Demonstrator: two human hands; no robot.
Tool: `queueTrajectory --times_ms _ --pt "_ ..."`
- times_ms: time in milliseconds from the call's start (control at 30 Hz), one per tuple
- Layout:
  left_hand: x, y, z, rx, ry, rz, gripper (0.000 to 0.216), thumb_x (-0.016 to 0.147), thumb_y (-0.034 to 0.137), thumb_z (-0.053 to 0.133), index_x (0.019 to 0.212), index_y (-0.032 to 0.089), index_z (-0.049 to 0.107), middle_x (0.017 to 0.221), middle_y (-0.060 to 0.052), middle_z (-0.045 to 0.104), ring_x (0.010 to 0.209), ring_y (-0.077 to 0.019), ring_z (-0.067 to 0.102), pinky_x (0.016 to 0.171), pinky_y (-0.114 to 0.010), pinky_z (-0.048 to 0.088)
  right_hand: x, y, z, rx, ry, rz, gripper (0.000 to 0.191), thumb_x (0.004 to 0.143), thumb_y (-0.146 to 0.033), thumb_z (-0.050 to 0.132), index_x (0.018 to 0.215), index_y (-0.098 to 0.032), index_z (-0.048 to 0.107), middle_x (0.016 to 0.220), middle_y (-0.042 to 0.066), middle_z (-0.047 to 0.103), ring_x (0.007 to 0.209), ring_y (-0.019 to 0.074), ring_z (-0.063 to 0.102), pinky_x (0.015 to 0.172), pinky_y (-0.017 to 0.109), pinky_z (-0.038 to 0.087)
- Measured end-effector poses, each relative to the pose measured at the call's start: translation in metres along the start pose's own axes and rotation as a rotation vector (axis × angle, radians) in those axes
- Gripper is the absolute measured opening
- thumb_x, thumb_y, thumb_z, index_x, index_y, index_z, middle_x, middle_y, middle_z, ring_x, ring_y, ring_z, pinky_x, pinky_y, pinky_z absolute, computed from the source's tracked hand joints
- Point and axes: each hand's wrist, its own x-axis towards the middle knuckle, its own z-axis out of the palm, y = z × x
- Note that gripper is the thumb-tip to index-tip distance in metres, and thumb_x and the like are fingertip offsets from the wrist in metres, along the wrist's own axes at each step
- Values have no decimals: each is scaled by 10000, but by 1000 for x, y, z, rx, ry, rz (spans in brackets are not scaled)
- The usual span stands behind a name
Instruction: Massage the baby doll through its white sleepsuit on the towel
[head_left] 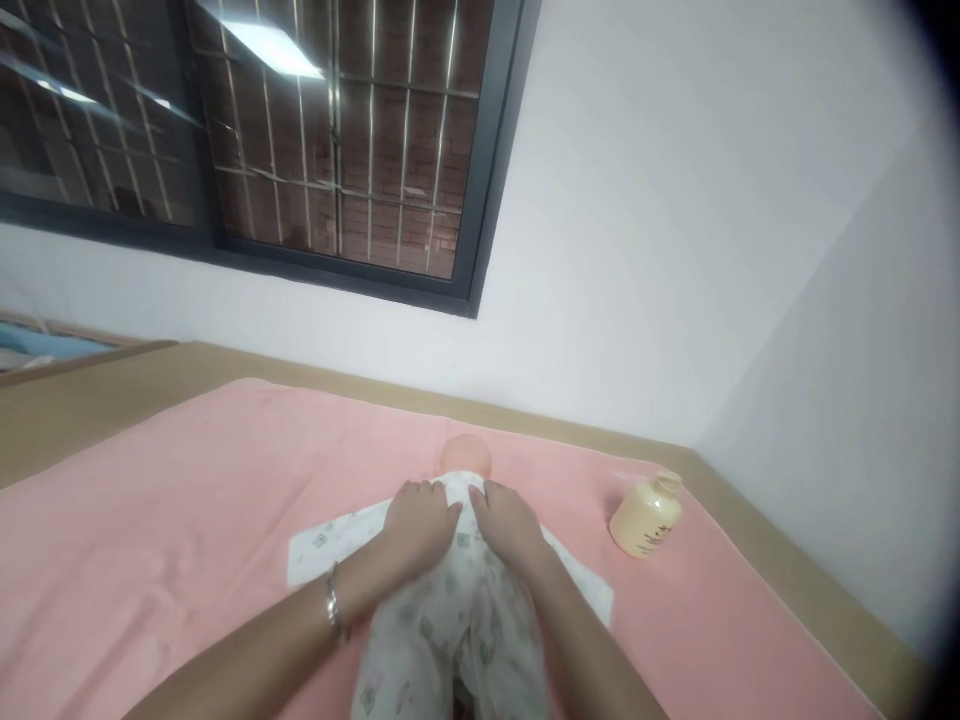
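Note:
A baby doll [466,456] with a smooth bald head lies stretched out on the pink blanket [210,500], its head towards the wall. It wears a white outfit [442,610] with a small greenish print, the sleeves spread to both sides. My left hand [422,522] grips the doll's upper body at the left, fingers curled over it and thumb towards the middle. On the other side my right hand [511,520] holds it in the same way, the two thumbs close together. Its features are not visible, and my hands cover its shoulders.
A cream pump-type bottle [646,516] with dark lettering stands on the blanket at the right. Beyond the blanket runs a tan surface edge [525,415] along a white wall [637,250]. A dark-framed barred window [330,150] is above.

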Motion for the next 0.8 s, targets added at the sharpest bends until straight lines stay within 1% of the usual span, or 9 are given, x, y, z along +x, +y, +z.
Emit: queueTrajectory --times_ms 100,233,300,400,500,567,633,733,800 --pt "-8 9 -2 100 -11 46 437 931 294 283 950 74 661 978 -207 668 931 -328 616 862 -448 409 13 4 5 52 -40 70 609 981 -465 135 982 -136 648 975 150 678 907 255 623 736 332 421" --pt "2 0 3 -60 15 -52 482 936 385 269 998 97 650 995 -183 672 944 -306 615 831 -408 430 3 0 -2 -6 -79 106 627 984 -474 129 994 -117 644 984 172 668 896 270 625 740 347 424" --pt "13 -10 9 -194 -10 -69 516 932 461 260 1045 123 633 1050 -171 666 979 -290 611 828 -380 437 -12 -8 -10 -106 -32 40 552 987 -440 195 1020 -100 629 989 180 655 907 280 613 775 363 416" --pt "25 -22 15 -355 -70 -44 560 919 550 241 1060 165 623 1099 -140 661 994 -271 613 825 -354 445 -35 -25 -21 -203 -1 -144 408 975 -367 306 1021 -104 615 998 175 635 947 283 583 830 371 402" --pt "26 -22 15 -363 -74 -79 602 918 569 208 1037 156 630 1077 -145 665 978 -282 616 823 -371 449 -42 -31 -24 -199 -5 -206 377 981 -333 298 1005 -126 612 989 160 633 957 270 576 840 361 403" --pt "19 -14 12 -266 -52 -120 571 926 511 222 1044 127 628 1063 -169 662 978 -301 612 834 -404 442 -34 -27 -21 -187 10 -154 399 987 -329 275 996 -124 617 985 162 641 950 266 586 829 357 407" --pt "8 -4 7 -140 -24 -124 502 923 430 268 1059 101 622 1067 -190 653 992 -318 602 851 -433 430 -21 -17 -14 -170 2 -47 416 985 -317 263 997 -110 624 983 173 651 921 266 605 792 352 417" --pt "-6 6 1 -19 -7 -42 449 915 346 300 1062 67 620 1088 -219 635 1015 -325 586 876 -440 416 0 -1 -4 -94 -33 84 452 984 -310 229 985 -112 635 983 175 662 872 253 626 732 334 423" --pt "-9 7 0 -21 -11 2 459 921 335 281 1045 61 627 1076 -223 637 1001 -317 589 878 -427 416 8 5 0 -19 -47 105 479 987 -322 201 967 -127 638 985 158 667 875 239 626 725 320 422"
